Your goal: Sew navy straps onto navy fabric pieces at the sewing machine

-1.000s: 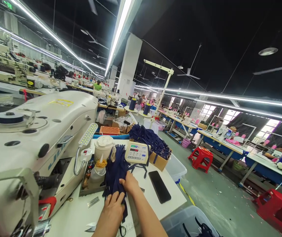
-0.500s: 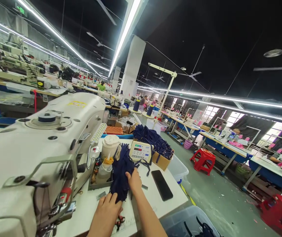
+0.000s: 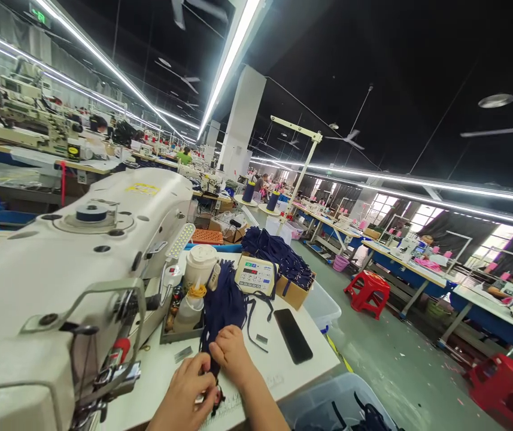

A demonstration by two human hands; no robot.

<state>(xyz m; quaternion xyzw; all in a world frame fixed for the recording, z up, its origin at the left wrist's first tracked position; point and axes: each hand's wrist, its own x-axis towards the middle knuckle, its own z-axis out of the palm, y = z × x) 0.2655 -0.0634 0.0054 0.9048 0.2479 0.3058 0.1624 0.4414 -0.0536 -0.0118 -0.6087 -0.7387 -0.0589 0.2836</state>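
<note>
A pile of navy fabric strips (image 3: 224, 308) lies on the white table (image 3: 283, 368) beside the sewing machine (image 3: 76, 269). My left hand (image 3: 187, 389) and my right hand (image 3: 233, 358) meet at the near end of the pile, fingers pinched on a navy strip between them. Small scissors with red handles lie just under my hands, mostly hidden.
A black phone (image 3: 293, 343) lies right of the pile. Behind it are a control panel (image 3: 255, 276), a cardboard box heaped with navy strips (image 3: 283, 260), a lidded cup (image 3: 199, 264) and a squeeze bottle (image 3: 188, 309). A clear bin (image 3: 328, 407) sits below the table edge. Red stools (image 3: 367, 290) stand in the aisle.
Both hands have drawn back toward me along the pile and come together at its near end. The view has shifted slightly.
</note>
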